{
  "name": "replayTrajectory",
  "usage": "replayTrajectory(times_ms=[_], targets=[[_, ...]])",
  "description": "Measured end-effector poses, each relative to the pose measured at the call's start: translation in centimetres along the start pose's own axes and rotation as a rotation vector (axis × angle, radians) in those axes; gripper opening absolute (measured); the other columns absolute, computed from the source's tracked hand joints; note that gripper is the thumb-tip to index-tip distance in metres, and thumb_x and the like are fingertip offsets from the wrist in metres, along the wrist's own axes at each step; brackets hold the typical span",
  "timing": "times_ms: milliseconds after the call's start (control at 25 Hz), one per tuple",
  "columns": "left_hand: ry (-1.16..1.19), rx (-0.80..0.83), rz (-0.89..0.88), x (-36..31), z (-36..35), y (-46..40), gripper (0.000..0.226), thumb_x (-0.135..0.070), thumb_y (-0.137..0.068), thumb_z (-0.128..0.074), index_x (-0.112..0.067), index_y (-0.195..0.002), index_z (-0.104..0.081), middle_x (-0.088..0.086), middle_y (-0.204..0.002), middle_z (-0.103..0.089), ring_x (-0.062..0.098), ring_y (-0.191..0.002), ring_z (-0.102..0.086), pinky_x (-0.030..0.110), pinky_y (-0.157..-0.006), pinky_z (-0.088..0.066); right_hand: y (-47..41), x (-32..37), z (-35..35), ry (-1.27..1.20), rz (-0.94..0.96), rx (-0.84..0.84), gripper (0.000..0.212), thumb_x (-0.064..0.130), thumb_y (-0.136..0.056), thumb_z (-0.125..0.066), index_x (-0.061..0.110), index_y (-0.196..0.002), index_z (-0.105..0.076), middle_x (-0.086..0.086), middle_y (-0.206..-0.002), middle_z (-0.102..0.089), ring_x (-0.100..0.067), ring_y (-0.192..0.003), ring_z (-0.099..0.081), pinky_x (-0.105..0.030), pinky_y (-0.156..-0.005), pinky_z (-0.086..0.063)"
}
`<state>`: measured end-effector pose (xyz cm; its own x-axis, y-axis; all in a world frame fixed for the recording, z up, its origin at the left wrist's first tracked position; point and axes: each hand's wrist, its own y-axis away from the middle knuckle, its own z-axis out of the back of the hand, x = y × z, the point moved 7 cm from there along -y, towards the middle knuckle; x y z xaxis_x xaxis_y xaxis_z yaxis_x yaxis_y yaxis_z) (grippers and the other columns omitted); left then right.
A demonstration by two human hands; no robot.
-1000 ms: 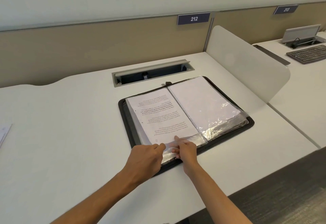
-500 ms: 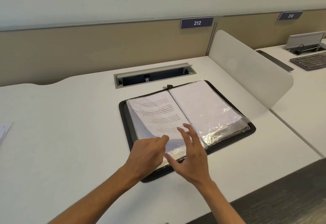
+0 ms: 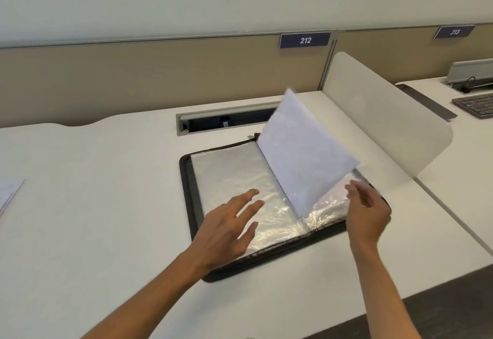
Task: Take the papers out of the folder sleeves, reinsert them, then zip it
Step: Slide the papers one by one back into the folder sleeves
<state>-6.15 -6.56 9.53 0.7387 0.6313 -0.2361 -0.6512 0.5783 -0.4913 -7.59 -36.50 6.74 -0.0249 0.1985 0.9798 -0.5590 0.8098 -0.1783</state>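
The right hand (image 3: 368,213) touches the outer edge of a raised sleeve page (image 3: 304,152), though whether it pinches the edge cannot be told; the left hand (image 3: 229,229) hovers with fingers spread above the folder's left half, holding nothing. The black zip folder (image 3: 186,194) lies open on the white desk (image 3: 93,205), its spine running away from the person, angled slightly left. Half a second ago the printed page lay flat on the left; now it stands tilted up from the spine, baring a shiny empty-looking sleeve (image 3: 232,176).
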Motion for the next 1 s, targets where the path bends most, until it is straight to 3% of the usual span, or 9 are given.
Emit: replayTrajectory(times_ms=[80,160,240,280,400,480,640,840,1000], targets=[[-0.045,0.041,0.06,1.5,-1.3,0.8,0.034,-0.031,-0.092,-0.056,-0.02,-0.124,-0.06,-0.001,-0.141,-0.052,0.016,-0.11,-0.062,0.028,-0.07,-0.057,-0.9,-1.5,1.6,0.055,-0.072,-0.066,0.028,0.01,-0.093,-0.059,0.018,-0.119,-0.064,-0.006,-0.113,-0.069,-0.017,-0.104,-0.063,-0.038,-0.098,-0.05],[-0.081,0.077,0.136,3.3,-2.5,1.7,0.035,-0.036,-0.092,-0.051,-0.02,-0.12,-0.062,-0.001,-0.138,-0.055,0.017,-0.108,-0.063,0.028,-0.072,-0.057,-0.8,-0.9,1.8,0.311,0.136,-0.055,0.042,0.019,-0.096,-0.055,0.017,-0.137,-0.048,-0.006,-0.135,-0.056,-0.023,-0.124,-0.05,-0.041,-0.107,-0.041],[-0.107,0.128,0.224,5.0,-3.8,2.7,0.041,-0.043,-0.091,-0.046,-0.02,-0.12,-0.063,-0.001,-0.136,-0.056,0.018,-0.111,-0.063,0.029,-0.079,-0.054,0.0,-0.3,-0.1,0.58,0.427,0.118,0.052,0.035,-0.099,-0.048,0.013,-0.145,-0.041,-0.007,-0.15,-0.043,-0.026,-0.138,-0.037,-0.04,-0.112,-0.029],[-0.117,0.157,0.267,5.8,-4.3,3.3,0.044,-0.045,-0.09,-0.044,-0.021,-0.121,-0.063,0.0,-0.137,-0.056,0.019,-0.114,-0.062,0.031,-0.084,-0.053,0.3,-1.1,-1.4,0.718,0.459,0.272,0.058,0.046,-0.099,-0.042,0.014,-0.148,-0.038,-0.005,-0.155,-0.036,-0.024,-0.143,-0.03,-0.042,-0.114,-0.025],[-0.116,0.218,0.372,7.6,-5.3,5.2,0.05,-0.051,-0.089,-0.041,-0.02,-0.122,-0.063,0.001,-0.139,-0.055,0.022,-0.121,-0.057,0.034,-0.096,-0.046,0.8,-6.3,-3.7,1.17,0.202,0.698,0.077,0.071,-0.094,-0.022,0.021,-0.152,-0.029,-0.002,-0.161,-0.022,-0.022,-0.148,-0.017,-0.051,-0.117,-0.017],[-0.092,0.218,0.439,8.4,-4.9,6.6,0.051,-0.052,-0.09,-0.04,-0.02,-0.122,-0.063,0.001,-0.142,-0.052,0.023,-0.122,-0.055,0.034,-0.1,-0.04,1.5,-7.2,-4.2,1.268,0.121,0.686,0.081,0.073,-0.091,-0.024,0.019,-0.152,-0.027,-0.004,-0.161,-0.02,-0.024,-0.148,-0.016,-0.052,-0.117,-0.017],[-0.093,0.17,0.53,10.3,-2.5,10.0,0.052,-0.05,-0.09,-0.04,-0.015,-0.119,-0.065,0.005,-0.137,-0.056,0.026,-0.117,-0.057,0.035,-0.1,-0.037,5.7,-4.0,-7.2,0.954,0.385,0.535,0.069,0.06,-0.095,-0.04,0.014,-0.147,-0.039,-0.008,-0.156,-0.034,-0.025,-0.143,-0.031,-0.047,-0.115,-0.024],[-0.114,0.169,0.679,14.3,0.9,15.4,0.051,-0.052,-0.088,-0.042,-0.018,-0.118,-0.066,0.003,-0.134,-0.059,0.026,-0.119,-0.057,0.037,-0.101,-0.039,16.3,-0.7,-14.0,0.487,0.473,0.921,0.054,0.041,-0.096,-0.056,0.026,-0.144,-0.04,0.01,-0.137,-0.051,-0.004,-0.116,-0.052,-0.025,-0.094,-0.046],[-0.169,0.121,0.771,17.8,5.0,19.3,0.05,-0.051,-0.086,-0.039,-0.02,-0.114,-0.066,-0.001,-0.131,-0.06,0.025,-0.114,-0.059,0.039,-0.096,-0.045,25.3,0.6,-20.3,0.45,0.465,1.205,0.044,0.038,-0.095,-0.057,0.029,-0.138,-0.05,0.016,-0.115,-0.062,-0.003,-0.097,-0.059,-0.028,-0.089,-0.05]])
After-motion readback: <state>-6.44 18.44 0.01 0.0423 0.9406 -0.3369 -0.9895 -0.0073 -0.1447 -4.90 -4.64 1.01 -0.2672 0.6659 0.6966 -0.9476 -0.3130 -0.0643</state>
